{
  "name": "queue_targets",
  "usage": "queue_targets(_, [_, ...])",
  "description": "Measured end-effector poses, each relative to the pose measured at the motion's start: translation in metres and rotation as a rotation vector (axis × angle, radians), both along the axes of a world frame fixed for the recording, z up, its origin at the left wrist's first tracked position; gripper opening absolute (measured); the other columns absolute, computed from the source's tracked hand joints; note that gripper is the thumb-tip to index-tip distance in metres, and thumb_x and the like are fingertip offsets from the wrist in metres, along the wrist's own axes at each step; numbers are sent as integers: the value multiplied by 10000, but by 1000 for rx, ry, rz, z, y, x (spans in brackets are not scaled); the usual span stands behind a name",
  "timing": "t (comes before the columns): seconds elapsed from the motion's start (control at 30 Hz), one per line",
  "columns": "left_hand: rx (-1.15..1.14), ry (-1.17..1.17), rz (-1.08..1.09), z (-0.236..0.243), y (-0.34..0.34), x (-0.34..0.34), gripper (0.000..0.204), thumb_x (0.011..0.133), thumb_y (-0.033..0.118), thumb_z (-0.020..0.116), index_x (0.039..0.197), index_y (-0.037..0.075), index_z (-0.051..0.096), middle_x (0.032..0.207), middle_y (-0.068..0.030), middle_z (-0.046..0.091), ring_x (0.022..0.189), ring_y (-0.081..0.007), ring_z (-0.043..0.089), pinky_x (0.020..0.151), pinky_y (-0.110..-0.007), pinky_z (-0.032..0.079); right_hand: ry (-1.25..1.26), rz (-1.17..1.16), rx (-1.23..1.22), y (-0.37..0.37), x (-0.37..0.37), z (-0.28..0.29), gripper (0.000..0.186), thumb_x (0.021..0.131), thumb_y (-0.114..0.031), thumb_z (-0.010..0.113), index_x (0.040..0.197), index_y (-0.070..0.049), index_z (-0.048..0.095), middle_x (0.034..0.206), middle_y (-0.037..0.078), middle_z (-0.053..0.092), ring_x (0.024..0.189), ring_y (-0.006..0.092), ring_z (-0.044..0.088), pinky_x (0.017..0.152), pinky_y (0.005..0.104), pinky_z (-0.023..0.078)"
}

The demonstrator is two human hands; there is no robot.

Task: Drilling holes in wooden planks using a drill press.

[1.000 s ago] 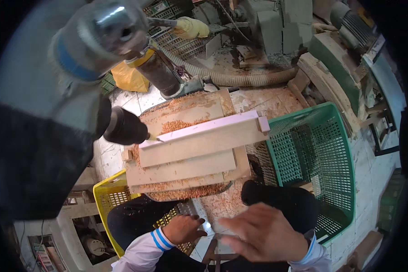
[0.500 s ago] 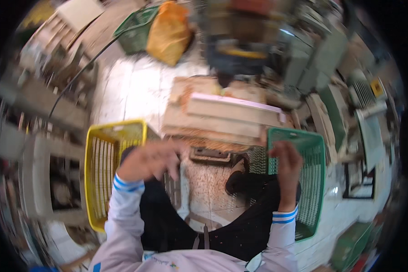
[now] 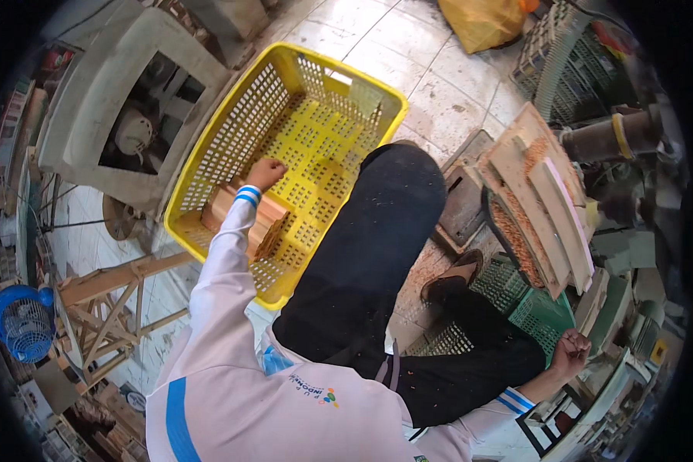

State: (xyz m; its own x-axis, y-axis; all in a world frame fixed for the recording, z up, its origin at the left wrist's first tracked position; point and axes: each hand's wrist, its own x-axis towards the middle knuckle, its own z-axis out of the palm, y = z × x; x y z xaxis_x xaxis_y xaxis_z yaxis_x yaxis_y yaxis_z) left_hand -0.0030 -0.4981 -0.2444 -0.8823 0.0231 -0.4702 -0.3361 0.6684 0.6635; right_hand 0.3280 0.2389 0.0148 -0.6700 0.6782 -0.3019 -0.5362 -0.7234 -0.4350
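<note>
My left hand (image 3: 267, 174) is over the inside of a yellow perforated plastic basket (image 3: 323, 138), its fingers curled closed with no object showing in them. Under that wrist and sleeve, a small stack of reddish-brown wooden pieces (image 3: 271, 220) lies at the basket's near left; the sleeve hides part of it. Away to the right, my right hand (image 3: 570, 353) is raised beside a green perforated basket (image 3: 545, 317). Its fingers are curled in and nothing shows between them.
Wooden boards (image 3: 543, 208) with a pink-edged strip and wood shavings (image 3: 516, 239) sit at the right. A grey machine housing (image 3: 92, 92) stands at the far left, near a wooden frame (image 3: 115, 304). A yellow sack (image 3: 481, 23) lies on the tiled floor at the back.
The view has swung left toward the yellow basket. My left hand has gone from over my lap to inside that basket, its fingers now curled. My right hand has moved outward to the right.
</note>
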Motion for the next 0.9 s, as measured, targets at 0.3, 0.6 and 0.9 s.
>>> queue_targets(0.3, [-809, -122, -435, -41, -19, 90, 578, 752, 508, 748, 1235, 197, 683, 1321, -130, 585, 1280, -310, 508, 1016, -506, 444, -210, -100, 179, -8, -11, 0, 256, 1032, -140, 447, 812, -32, 521, 687, 51, 415, 657, 196, 404, 732, 404, 349])
queue_targets(0.6, [-866, 11, -368, -35, -22, 109, 701, 773, 500, 716, 1387, 210, 541, 1296, -117, 563, 1235, -319, 510, 1034, -535, 379, -40, 16, 50, 6, 0, -11, 236, 1020, -107, 445, 825, -7, 533, 675, 55, 409, 647, 201, 405, 752, 404, 359])
queue_targets(0.9, [-574, 328, 10, 13, -20, 72, 404, 997, 405, 475, 969, 60, 683, 1013, -200, 657, 904, -446, 638, 803, -528, 505, 30, 72, -4, 3, 4, -15, 210, 1013, -134, 481, 869, -4, 562, 719, 66, 470, 674, 209, 473, 760, 409, 382])
